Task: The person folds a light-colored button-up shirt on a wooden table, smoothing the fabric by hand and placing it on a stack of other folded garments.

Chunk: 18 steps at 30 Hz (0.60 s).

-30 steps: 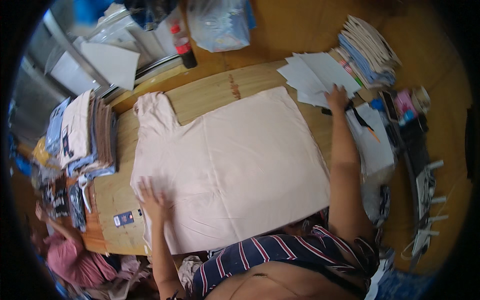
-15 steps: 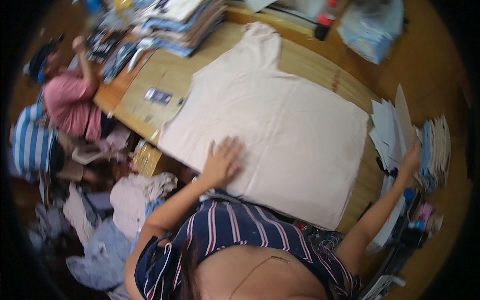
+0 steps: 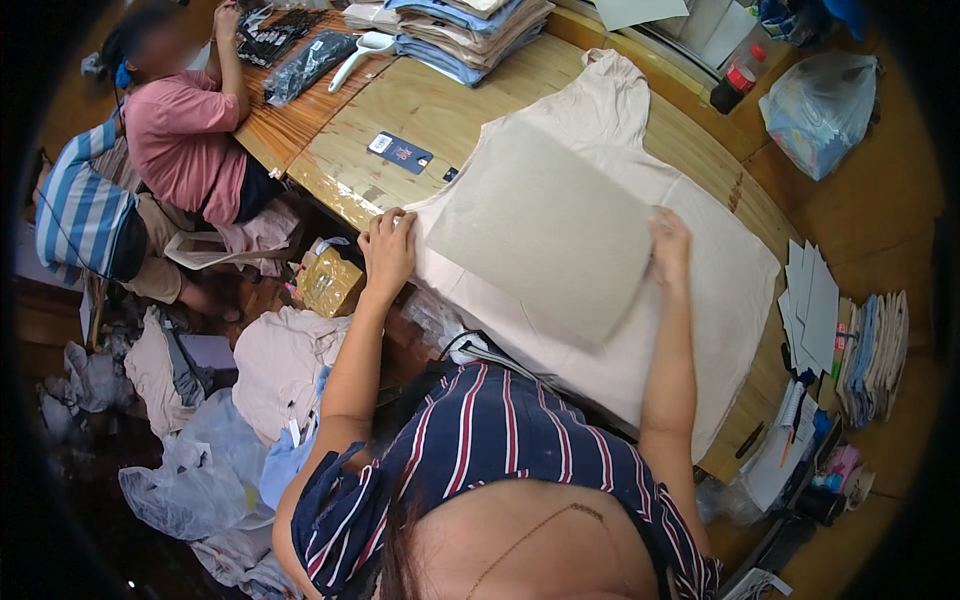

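Observation:
A pale cream shirt [image 3: 715,290] lies spread flat on the wooden table, one sleeve pointing away from me. Over it is a grey-beige cardboard sheet [image 3: 540,230], slightly blurred. My right hand [image 3: 670,245] grips the sheet's right edge, fingers closed and a little smeared. At the shirt's left edge, my left hand [image 3: 388,248] has its fingers bent over the cloth, pinching it. A dark tag with a white label [image 3: 400,152] rests on the table beyond that hand.
Folded shirts [image 3: 465,40] are stacked at the back, near a white-handled tool [image 3: 360,60]. A co-worker in pink [image 3: 190,130] sits at the far left. White card sheets [image 3: 810,305] and folded clothes [image 3: 872,355] stand at the right. Loose garments [image 3: 290,370] lie at lower left.
My right hand has come from the card stack at the right to over the shirt, bringing the cardboard sheet. My left hand has moved from lying flat on the shirt to its left edge.

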Motion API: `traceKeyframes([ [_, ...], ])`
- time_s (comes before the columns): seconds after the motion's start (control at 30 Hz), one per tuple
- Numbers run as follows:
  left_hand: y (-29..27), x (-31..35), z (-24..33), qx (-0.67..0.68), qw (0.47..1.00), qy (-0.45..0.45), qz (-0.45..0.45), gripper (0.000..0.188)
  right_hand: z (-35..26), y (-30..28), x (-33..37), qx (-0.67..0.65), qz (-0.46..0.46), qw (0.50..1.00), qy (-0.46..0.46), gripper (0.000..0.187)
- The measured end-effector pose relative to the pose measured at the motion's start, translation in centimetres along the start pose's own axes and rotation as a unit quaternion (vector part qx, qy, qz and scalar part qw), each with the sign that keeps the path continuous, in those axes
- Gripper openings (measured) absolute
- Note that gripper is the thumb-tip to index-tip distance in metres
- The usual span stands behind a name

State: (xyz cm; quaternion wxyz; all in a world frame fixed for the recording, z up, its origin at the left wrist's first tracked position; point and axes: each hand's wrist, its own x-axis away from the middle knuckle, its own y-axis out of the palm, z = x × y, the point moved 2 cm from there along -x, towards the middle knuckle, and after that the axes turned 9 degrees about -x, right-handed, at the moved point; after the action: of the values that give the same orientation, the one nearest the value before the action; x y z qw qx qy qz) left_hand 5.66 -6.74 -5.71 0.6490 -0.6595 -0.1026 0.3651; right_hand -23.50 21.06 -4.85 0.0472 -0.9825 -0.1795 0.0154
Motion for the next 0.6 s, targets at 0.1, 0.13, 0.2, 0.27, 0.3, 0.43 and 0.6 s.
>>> traceKeyframes([
  [0.1,0.2,0.0,-0.9,0.009,1.000,-0.001,-0.014,0.030,3.3,3.5,-0.4,0.093,0.019,0.995,0.014,0.023],
  [0.13,0.3,0.0,-1.1,0.015,1.000,0.001,-0.018,0.031,3.8,4.1,-0.5,0.135,0.030,0.990,0.025,0.021],
  [0.2,0.3,0.2,-0.7,-0.005,1.000,0.001,0.010,0.034,3.7,4.9,-0.4,0.162,0.053,0.985,0.016,0.019],
  [0.27,0.1,0.7,0.4,-0.007,1.000,0.015,0.022,0.037,2.7,5.7,-0.2,0.211,0.050,0.976,0.019,0.020],
  [0.3,-0.1,1.1,1.3,0.015,0.998,0.050,0.026,0.036,2.7,5.9,-0.1,0.215,0.052,0.975,0.020,0.019],
  [0.43,0.1,1.5,3.6,0.077,0.991,0.113,-0.011,0.035,2.8,5.9,0.1,0.243,0.062,0.968,-0.025,0.019],
  [0.6,0.3,1.3,3.6,0.051,0.991,0.117,-0.024,0.033,0.4,5.9,1.8,0.203,0.035,0.975,0.078,0.020],
])
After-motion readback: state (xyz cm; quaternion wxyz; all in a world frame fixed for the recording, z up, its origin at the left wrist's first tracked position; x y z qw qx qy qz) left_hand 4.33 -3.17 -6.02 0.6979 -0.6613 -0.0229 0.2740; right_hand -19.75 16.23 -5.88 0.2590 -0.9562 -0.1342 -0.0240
